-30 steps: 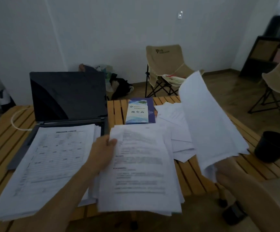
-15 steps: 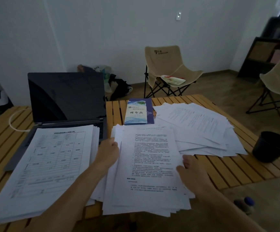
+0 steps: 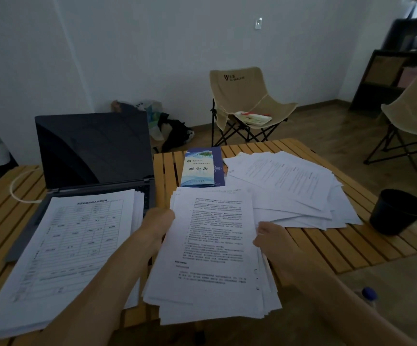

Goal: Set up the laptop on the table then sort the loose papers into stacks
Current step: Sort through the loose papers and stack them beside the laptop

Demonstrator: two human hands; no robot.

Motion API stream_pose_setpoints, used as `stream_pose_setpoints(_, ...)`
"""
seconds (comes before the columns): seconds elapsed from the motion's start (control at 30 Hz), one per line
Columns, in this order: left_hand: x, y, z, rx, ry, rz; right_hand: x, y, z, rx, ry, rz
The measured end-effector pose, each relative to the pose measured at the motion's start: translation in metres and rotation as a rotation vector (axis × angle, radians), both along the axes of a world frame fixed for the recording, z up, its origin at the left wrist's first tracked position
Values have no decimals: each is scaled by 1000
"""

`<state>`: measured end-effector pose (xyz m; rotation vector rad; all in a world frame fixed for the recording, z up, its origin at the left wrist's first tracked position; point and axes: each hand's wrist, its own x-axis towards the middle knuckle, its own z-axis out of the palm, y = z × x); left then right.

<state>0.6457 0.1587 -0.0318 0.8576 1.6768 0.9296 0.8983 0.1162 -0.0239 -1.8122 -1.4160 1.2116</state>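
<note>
slatted wooden table (image 3: 327, 248) seen from above and in front. open laptop (image 3: 92, 151) at the far left part of the table, screen dark and upright; a stack of forms (image 3: 72, 248) lies over its keyboard and reaches past the near edge of the table. middle stack of papers (image 3: 214, 250), printed with text, lies at the near edge and overhangs it. left hand (image 3: 158, 221) grips the left edge of this middle stack, fingers hidden beneath the sheets. right hand (image 3: 273, 237) rests at the stack's right edge, thumb on top, fingers under or behind the sheets; how tightly it holds cannot be told. fanned pile of papers (image 3: 292, 186) lies loose toward the far right corner. blue booklet (image 3: 198, 168) lies near the far edge, between laptop and fanned pile. dark bin (image 3: 397, 211) stands on the floor beside the right edge. folding chair (image 3: 244, 103) stands beyond the table.
</note>
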Motion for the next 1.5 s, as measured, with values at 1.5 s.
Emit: stream_pose_setpoints(1.5, 12, -8, 131, 676, -168, -241, 22, 12, -18, 216, 412, 219)
